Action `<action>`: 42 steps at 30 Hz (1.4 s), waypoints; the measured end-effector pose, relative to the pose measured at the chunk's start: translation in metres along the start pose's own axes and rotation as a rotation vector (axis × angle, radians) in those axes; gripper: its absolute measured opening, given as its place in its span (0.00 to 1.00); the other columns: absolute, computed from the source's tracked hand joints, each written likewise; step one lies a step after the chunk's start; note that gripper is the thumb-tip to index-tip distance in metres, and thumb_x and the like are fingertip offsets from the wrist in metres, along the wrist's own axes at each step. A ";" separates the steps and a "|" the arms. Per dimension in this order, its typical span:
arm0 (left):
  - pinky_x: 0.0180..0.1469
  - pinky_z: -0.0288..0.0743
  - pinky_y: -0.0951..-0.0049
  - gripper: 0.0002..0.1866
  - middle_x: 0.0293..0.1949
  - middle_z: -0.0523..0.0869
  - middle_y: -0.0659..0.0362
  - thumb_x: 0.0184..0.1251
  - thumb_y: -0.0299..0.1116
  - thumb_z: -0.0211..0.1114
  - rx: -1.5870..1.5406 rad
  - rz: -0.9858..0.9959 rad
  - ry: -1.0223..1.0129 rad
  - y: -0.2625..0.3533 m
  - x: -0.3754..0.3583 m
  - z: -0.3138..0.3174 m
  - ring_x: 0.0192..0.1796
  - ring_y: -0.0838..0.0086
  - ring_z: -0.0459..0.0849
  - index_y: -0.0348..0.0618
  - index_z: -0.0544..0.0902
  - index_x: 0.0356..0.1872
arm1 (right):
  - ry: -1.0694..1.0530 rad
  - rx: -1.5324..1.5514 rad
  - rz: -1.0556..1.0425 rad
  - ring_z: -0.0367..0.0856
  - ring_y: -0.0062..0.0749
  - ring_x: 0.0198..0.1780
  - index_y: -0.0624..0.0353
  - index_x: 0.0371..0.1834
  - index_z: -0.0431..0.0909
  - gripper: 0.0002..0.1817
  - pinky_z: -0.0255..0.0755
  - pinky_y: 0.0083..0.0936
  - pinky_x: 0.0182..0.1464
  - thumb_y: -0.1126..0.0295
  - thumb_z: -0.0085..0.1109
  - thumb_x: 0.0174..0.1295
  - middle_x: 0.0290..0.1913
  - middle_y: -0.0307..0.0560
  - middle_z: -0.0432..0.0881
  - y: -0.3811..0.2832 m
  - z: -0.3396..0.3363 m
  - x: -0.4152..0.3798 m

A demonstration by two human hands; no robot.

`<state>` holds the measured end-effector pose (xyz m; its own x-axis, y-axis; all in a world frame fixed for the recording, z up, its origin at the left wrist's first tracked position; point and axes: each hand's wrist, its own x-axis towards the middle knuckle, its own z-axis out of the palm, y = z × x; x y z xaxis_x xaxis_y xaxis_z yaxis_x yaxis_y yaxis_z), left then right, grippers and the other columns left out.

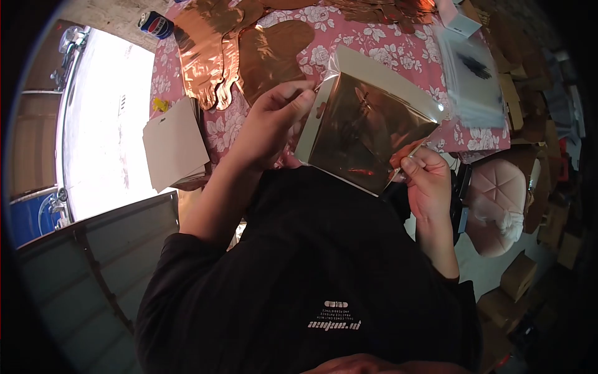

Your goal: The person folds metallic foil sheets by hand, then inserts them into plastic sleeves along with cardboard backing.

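Observation:
Between my two hands is a clear plastic bag [334,65] with a pale card [361,73] and a folded, shiny gold foil sheet [367,134] inside. My left hand [271,121] is closed, its thumb and fingers pinching the bag's edge at the upper left. At the lower right corner, my right hand [428,177] grips the bag between thumb and fingers. The package is tilted and held above the near edge of the table, in front of my black shirt. Light glints off the foil and plastic.
A pink flowered tablecloth [386,53] carries flat gold foil balloons [208,50], a stack of grey cards [174,146], a pile of clear bags [470,81] and a blue can [156,25]. A padded pink seat [496,199] and cardboard boxes [518,274] stand on the right.

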<state>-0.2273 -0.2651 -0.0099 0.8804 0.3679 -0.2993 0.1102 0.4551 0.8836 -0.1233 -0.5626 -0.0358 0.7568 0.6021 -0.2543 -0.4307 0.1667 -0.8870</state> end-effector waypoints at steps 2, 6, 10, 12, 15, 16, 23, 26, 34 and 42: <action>0.22 0.63 0.80 0.13 0.30 0.86 0.70 0.85 0.40 0.69 0.072 0.001 -0.003 0.001 -0.005 -0.009 0.21 0.88 0.73 0.39 0.92 0.51 | -0.044 -0.002 -0.019 0.90 0.28 0.46 0.62 0.50 0.88 0.05 0.86 0.29 0.45 0.77 0.71 0.74 0.43 0.44 0.90 0.007 -0.008 0.001; 0.36 0.74 0.78 0.10 0.39 0.89 0.66 0.85 0.33 0.69 0.243 -0.148 -0.003 0.004 -0.015 -0.016 0.34 0.85 0.81 0.37 0.91 0.51 | 0.005 0.011 -0.009 0.89 0.27 0.45 0.61 0.56 0.86 0.10 0.86 0.27 0.46 0.77 0.71 0.75 0.43 0.39 0.87 0.005 0.003 0.001; 0.42 0.76 0.79 0.08 0.39 0.89 0.65 0.84 0.31 0.70 0.010 -0.004 0.080 -0.014 -0.011 -0.012 0.38 0.85 0.83 0.37 0.91 0.48 | -0.079 0.021 0.014 0.86 0.22 0.42 0.59 0.56 0.82 0.11 0.85 0.24 0.47 0.78 0.70 0.75 0.42 0.32 0.80 0.016 -0.002 0.002; 0.44 0.76 0.79 0.07 0.39 0.89 0.64 0.84 0.31 0.69 0.002 0.003 0.075 -0.007 -0.014 -0.001 0.40 0.84 0.83 0.37 0.91 0.46 | -0.090 -0.034 0.086 0.85 0.20 0.42 0.56 0.47 0.80 0.08 0.86 0.23 0.45 0.80 0.70 0.74 0.43 0.31 0.80 0.016 -0.001 0.000; 0.34 0.73 0.80 0.09 0.33 0.88 0.66 0.83 0.33 0.71 0.037 0.023 0.049 -0.013 -0.005 -0.009 0.31 0.87 0.80 0.38 0.91 0.45 | -0.041 -0.089 0.096 0.86 0.22 0.40 0.57 0.39 0.79 0.09 0.86 0.23 0.44 0.82 0.70 0.72 0.41 0.32 0.81 0.009 0.006 -0.003; 0.23 0.69 0.80 0.10 0.27 0.87 0.69 0.82 0.37 0.73 0.082 0.042 0.026 -0.017 0.000 -0.013 0.21 0.89 0.76 0.40 0.92 0.45 | -0.040 -0.090 0.099 0.86 0.22 0.40 0.57 0.39 0.79 0.09 0.86 0.23 0.44 0.82 0.70 0.72 0.41 0.32 0.81 0.009 0.005 -0.004; 0.19 0.67 0.81 0.10 0.27 0.86 0.69 0.83 0.35 0.72 0.127 0.066 0.063 -0.014 0.003 0.000 0.20 0.90 0.75 0.40 0.91 0.42 | -0.013 -0.171 0.033 0.87 0.24 0.36 0.58 0.32 0.79 0.12 0.86 0.23 0.43 0.85 0.71 0.69 0.33 0.35 0.80 0.004 0.010 -0.007; 0.25 0.72 0.81 0.10 0.29 0.87 0.67 0.84 0.36 0.71 -0.159 0.020 0.151 -0.008 -0.001 0.003 0.23 0.88 0.78 0.40 0.91 0.43 | -0.011 -0.174 0.039 0.87 0.24 0.36 0.59 0.35 0.82 0.09 0.86 0.22 0.43 0.85 0.71 0.69 0.33 0.35 0.80 0.004 0.011 -0.007; 0.44 0.82 0.75 0.16 0.44 0.90 0.62 0.90 0.41 0.63 -0.037 -0.040 0.053 -0.008 -0.015 -0.006 0.42 0.83 0.86 0.37 0.88 0.57 | -0.046 -0.014 0.068 0.86 0.21 0.41 0.62 0.48 0.86 0.07 0.84 0.21 0.46 0.83 0.71 0.71 0.38 0.32 0.82 0.026 0.002 -0.009; 0.35 0.79 0.78 0.15 0.38 0.90 0.67 0.90 0.42 0.63 0.155 -0.267 0.081 -0.013 -0.029 -0.004 0.35 0.85 0.84 0.40 0.89 0.54 | 0.015 0.049 0.008 0.88 0.24 0.45 0.61 0.59 0.84 0.14 0.82 0.23 0.51 0.84 0.68 0.74 0.46 0.36 0.88 0.033 0.004 -0.010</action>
<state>-0.2561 -0.2778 -0.0140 0.7723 0.3181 -0.5499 0.4068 0.4172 0.8127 -0.1467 -0.5597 -0.0608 0.7605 0.5918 -0.2673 -0.4600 0.2004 -0.8650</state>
